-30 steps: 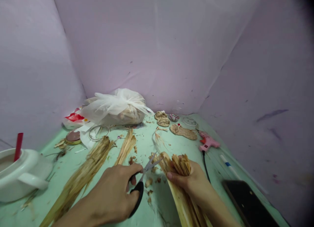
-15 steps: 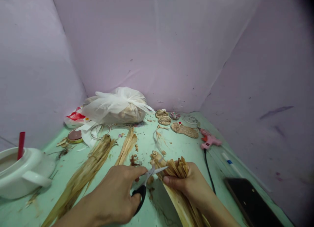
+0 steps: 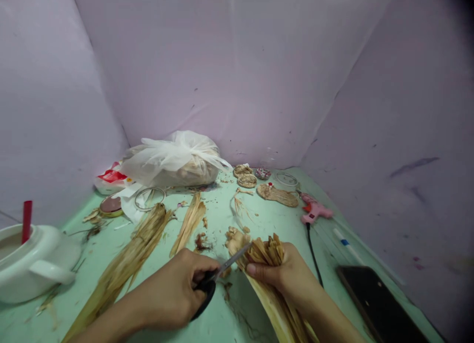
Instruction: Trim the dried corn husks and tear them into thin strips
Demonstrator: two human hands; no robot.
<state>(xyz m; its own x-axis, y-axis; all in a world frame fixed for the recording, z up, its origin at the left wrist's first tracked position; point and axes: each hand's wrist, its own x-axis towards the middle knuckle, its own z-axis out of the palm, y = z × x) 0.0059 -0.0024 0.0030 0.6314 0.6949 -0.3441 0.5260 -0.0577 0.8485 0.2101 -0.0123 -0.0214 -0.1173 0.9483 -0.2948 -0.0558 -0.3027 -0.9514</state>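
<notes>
Bordering green tabletop, seemingly lilac walls

Wht pot w/ red stick at L, tied bag by back wall, pink glue gun w/ blk cord, phone at near R

Pale purple walls w/ dark marks, behind green tabletop

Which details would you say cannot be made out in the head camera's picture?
Head view, all:
Plastic bag: contents, veiled by cloudy film.
Held leaf bundle: lower end, cut off by bottom edge.
Smartphone: near end, likewise.
White pot: side cut off by left edge.
</notes>
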